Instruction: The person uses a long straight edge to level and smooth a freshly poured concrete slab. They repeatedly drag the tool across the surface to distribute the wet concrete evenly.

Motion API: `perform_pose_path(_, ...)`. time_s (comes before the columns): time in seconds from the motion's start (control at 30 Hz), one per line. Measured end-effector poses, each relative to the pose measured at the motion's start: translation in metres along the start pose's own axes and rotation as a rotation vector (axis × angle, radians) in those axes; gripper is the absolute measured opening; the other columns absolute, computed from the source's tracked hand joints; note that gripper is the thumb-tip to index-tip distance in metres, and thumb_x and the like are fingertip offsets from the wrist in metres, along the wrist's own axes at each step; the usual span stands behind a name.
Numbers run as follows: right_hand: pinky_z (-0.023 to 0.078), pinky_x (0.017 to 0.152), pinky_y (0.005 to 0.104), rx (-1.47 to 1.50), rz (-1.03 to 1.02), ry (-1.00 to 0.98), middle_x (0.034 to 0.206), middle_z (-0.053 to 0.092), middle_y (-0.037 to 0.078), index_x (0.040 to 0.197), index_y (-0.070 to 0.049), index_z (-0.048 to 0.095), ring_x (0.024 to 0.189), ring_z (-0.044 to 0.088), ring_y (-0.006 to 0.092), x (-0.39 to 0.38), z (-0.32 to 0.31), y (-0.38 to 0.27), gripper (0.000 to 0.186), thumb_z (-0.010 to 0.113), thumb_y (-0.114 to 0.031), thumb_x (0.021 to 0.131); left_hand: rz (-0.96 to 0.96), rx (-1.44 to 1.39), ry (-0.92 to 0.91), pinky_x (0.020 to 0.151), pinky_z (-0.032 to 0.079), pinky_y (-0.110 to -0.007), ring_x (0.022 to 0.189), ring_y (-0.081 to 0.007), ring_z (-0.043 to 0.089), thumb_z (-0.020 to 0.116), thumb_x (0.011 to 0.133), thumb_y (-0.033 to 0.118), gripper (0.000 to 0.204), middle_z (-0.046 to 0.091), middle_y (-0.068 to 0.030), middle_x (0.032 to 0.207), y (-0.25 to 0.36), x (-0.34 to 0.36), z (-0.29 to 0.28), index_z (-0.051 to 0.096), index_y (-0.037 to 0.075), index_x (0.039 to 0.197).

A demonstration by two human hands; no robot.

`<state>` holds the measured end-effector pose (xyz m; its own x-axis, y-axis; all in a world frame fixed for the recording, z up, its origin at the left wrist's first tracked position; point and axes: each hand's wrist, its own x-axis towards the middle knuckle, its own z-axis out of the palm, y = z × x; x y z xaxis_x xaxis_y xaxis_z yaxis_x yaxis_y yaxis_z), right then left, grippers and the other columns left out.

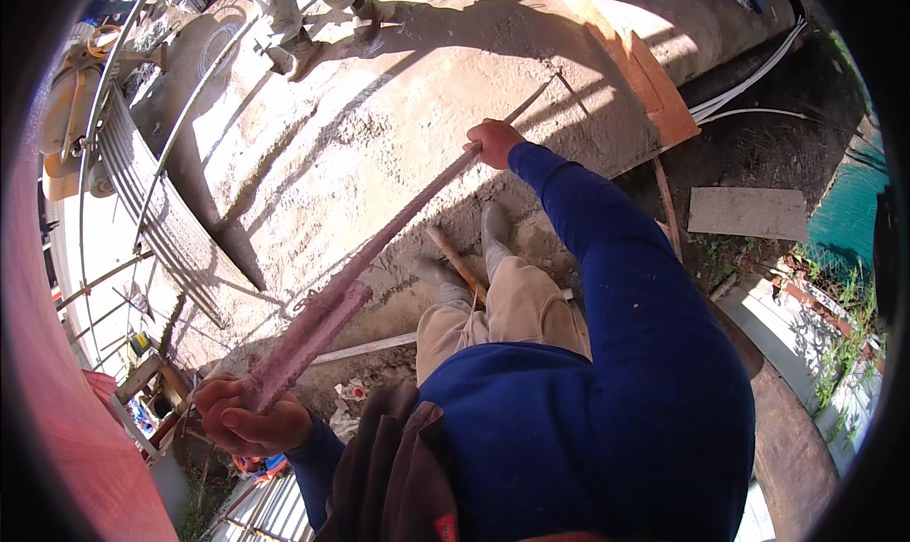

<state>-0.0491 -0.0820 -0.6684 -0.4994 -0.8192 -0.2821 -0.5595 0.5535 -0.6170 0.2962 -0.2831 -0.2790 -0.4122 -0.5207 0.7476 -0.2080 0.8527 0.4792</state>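
A long thin pole (403, 221) slants across the view from lower left to upper middle, its far tip over wet-looking concrete (379, 115). Alongside its thicker near part runs a short, rough stick-like piece (327, 329), apparently tied on; pink light tints both. At that near end, my left hand (251, 417) is closed with curled fingers. Farther up, my right hand (495, 144) wraps round the pole with the arm stretched out. My boots (495, 227) stand at the concrete's near side, beside a wooden handle (457, 262) whose lower part is hidden by my legs.
Another person's legs and boots (294, 54) are at the upper left, near corrugated sheet (171, 196) and bent rods (180, 125). A board (654, 87) edges the concrete on the right. Pink sheeting (66, 390) hangs at left; a flat grey slab (747, 212) lies at right.
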Motion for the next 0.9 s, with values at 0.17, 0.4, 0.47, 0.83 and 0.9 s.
perform_pose_path(0.17,0.050,0.080,0.0532,0.163,0.135,0.199,0.079,0.065,0.021,0.079,-0.007,0.068,0.089,0.064,0.0423,-0.073,0.024,-0.023,0.011,0.069,-0.015,0.086,-0.037,-0.047,-0.013,0.065,0.039,-0.036,0.074,-0.0222,0.049,0.045,0.103,0.028,0.030,0.048,-0.0086,0.078,-0.025,0.033,0.012,0.042,0.010,0.079)
perform_pose_path(0.4,0.049,0.072,0.0547,0.197,0.068,0.252,0.073,0.064,0.018,0.072,-0.007,0.065,0.079,0.064,0.0432,-0.117,0.043,-0.092,0.031,0.071,-0.030,0.091,-0.012,0.045,-0.098,0.070,0.041,-0.036,0.075,-0.0217,0.048,0.044,0.105,0.027,0.028,0.050,-0.0103,0.084,-0.068,0.083,-0.051,0.045,0.008,0.084)
perform_pose_path(0.47,0.049,0.071,0.0548,0.281,0.073,0.168,0.072,0.065,0.018,0.070,-0.007,0.064,0.077,0.065,0.0430,-0.129,0.053,-0.107,0.034,0.071,-0.032,0.091,-0.007,0.045,-0.102,0.072,0.043,-0.037,0.076,-0.0217,0.048,0.043,0.106,0.027,0.029,0.051,-0.0108,0.085,-0.071,0.096,-0.064,0.045,0.007,0.086)
perform_pose_path(0.83,0.051,0.086,0.0506,0.127,-0.193,0.033,0.083,0.073,0.015,0.083,-0.010,0.072,0.089,0.070,0.0371,-0.028,0.001,-0.170,0.017,0.071,-0.027,0.084,-0.204,0.209,0.126,0.079,0.045,-0.039,0.085,-0.0232,0.053,0.043,0.106,0.033,0.032,0.053,-0.0097,0.092,-0.060,0.071,-0.180,0.048,0.007,0.087)
perform_pose_path(0.9,0.053,0.087,0.0503,0.054,-0.160,-0.014,0.085,0.074,0.014,0.085,-0.013,0.073,0.091,0.071,0.0358,0.010,-0.005,-0.134,0.012,0.070,-0.024,0.082,-0.148,0.226,0.108,0.079,0.045,-0.039,0.084,-0.0243,0.053,0.045,0.104,0.030,0.029,0.053,-0.0108,0.090,-0.044,0.048,-0.140,0.047,0.007,0.086)
